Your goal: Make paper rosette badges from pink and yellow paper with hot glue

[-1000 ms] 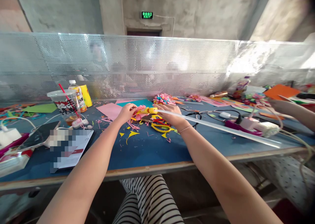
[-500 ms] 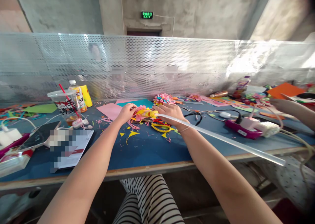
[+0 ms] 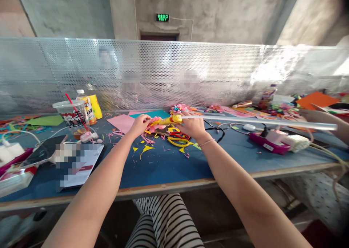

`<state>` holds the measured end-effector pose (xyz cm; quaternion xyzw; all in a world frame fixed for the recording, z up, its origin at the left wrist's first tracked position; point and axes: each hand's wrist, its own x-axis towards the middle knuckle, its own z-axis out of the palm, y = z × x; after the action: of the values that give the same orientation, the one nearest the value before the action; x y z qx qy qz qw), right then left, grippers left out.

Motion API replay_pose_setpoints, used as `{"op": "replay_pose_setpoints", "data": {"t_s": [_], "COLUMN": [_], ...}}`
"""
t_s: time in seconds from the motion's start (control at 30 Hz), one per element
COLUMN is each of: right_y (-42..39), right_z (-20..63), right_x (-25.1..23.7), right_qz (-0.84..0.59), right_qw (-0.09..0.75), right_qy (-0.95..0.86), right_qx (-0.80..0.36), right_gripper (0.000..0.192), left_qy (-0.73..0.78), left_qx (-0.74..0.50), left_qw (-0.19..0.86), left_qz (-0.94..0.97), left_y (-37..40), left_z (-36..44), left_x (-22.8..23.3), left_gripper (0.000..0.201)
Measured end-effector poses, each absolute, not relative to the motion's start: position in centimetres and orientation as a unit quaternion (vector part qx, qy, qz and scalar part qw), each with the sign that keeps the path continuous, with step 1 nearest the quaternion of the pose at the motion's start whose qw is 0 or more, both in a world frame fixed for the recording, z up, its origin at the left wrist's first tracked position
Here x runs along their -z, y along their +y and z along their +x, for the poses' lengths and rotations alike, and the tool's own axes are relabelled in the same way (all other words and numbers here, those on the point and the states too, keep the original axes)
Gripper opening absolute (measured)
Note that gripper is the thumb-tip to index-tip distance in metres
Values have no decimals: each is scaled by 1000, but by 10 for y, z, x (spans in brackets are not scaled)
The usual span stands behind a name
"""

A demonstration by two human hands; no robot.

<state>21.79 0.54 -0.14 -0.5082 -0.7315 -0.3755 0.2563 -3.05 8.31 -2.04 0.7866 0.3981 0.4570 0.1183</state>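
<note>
My right hand (image 3: 191, 126) grips a small yellow glue gun (image 3: 170, 120) with a long clear glue stick (image 3: 261, 121) jutting out to the right, level above the table. Its tip points at a pink paper flower (image 3: 154, 124) that my left hand (image 3: 140, 124) holds down on the blue table (image 3: 163, 168). Yellow-handled scissors (image 3: 178, 141) lie just under my right hand, among yellow and pink paper scraps.
A plastic cup with a red straw (image 3: 72, 119), a bottle (image 3: 85, 108), a phone (image 3: 45, 150) and a printed sheet sit at left. A purple and white power strip (image 3: 275, 141) with cables lies at right. Another person's arm (image 3: 327, 122) reaches in from the right. A perforated metal screen (image 3: 174, 73) backs the table.
The glue stick's far end has swung up from pointing down-right toward the table edge to lying level. My right hand lifted and turned the gun; the left hand stayed.
</note>
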Motion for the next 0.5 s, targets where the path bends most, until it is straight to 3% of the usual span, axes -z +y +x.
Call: {"op": "replay_pose_setpoints", "data": {"t_s": [0.27,0.5], "right_y": [19,20], "right_z": [222,229], "right_x": [8,5], "right_qz": [-569,-585], "right_qw": [377,410], "right_qy": [-645,-627], "right_qx": [345,311], "right_gripper": [32,38], "left_qy": [373,321], "left_qx": [-428,-226], "left_qw": [118,110], "left_qz": [815,913], "left_y": [77,62], "left_z": [-30,-26], "left_x": [21,25], "left_gripper": [10,13]}}
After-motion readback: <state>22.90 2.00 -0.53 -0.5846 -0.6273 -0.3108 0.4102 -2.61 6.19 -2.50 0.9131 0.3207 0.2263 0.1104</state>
